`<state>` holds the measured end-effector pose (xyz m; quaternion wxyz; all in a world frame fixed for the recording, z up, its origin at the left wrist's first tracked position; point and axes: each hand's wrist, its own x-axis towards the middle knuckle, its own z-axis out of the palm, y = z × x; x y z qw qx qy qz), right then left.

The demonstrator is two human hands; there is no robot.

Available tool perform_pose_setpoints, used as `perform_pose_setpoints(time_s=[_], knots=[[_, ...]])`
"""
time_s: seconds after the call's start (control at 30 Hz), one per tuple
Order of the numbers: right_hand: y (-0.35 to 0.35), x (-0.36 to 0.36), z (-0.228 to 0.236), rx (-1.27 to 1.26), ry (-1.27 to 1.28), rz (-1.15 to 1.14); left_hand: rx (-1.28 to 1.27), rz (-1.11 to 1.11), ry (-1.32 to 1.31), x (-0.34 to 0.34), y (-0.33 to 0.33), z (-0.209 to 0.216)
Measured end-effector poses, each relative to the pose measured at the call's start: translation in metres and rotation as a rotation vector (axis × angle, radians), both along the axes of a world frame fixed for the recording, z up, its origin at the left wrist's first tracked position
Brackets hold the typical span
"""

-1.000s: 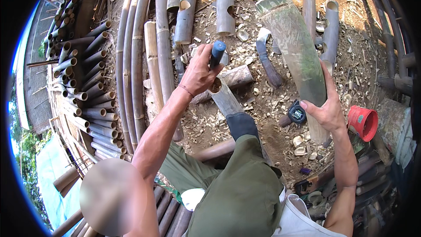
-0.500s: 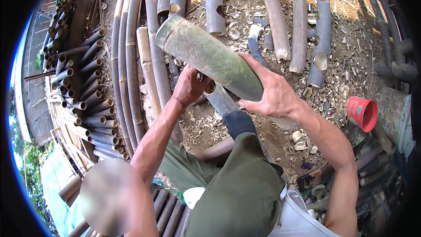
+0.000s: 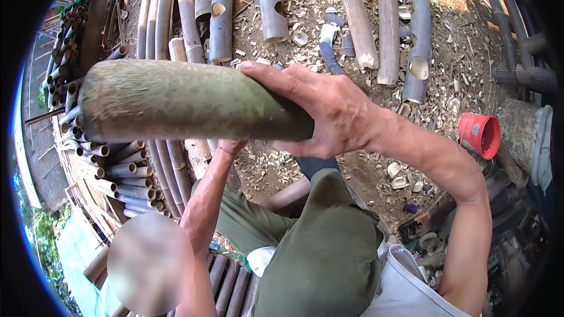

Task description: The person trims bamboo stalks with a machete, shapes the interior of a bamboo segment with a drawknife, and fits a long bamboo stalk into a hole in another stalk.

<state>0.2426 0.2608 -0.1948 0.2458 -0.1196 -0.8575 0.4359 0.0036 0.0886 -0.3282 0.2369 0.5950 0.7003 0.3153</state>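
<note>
A thick green-grey bamboo section (image 3: pixel 188 101), scuffed and fibrous along its side, lies nearly level across my view. My right hand (image 3: pixel 335 111) grips its right end, thumb and fingers wrapped around the tube. The far left end of the section hangs out over the stacked bamboo. Behind and below the section is my left hand (image 3: pixel 232 145); only the part by the wrist shows, and its fingers are hidden, so I cannot see whether it touches the tube. My knee in dark green trousers (image 3: pixel 317 229) is under my arms.
Notched bamboo lengths (image 3: pixel 419 41) and long poles (image 3: pixel 352 12) lie on chip-strewn ground ahead. To the left are stacked bamboo tubes (image 3: pixel 132 182). A red bucket (image 3: pixel 470 132) stands at right beside a grey container (image 3: pixel 526 141). A handsaw (image 3: pixel 414 226) lies near my right elbow.
The bamboo section has swung from a slant to nearly level, moved left and come closer to me. My left hand, seen beside it before, is now mostly covered by it.
</note>
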Motion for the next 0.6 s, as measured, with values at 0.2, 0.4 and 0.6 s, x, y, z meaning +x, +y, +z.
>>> perform_pose_setpoints(time_s=[0.2, 0.4, 0.6], knots=[[-0.001, -0.011, -0.023, -0.035, -0.340, 0.111, 0.008, 0.092, -0.195, -0.003, -0.011, -0.001], [0.008, 0.017, -0.019, -0.423, -0.035, -0.022, -0.115, -0.293, -0.055, 0.032, 0.012, 0.064], [0.027, 0.038, -0.016, -0.483, -0.069, -0.148, -0.109, 0.025, -0.261, 0.029, 0.067, 0.070]])
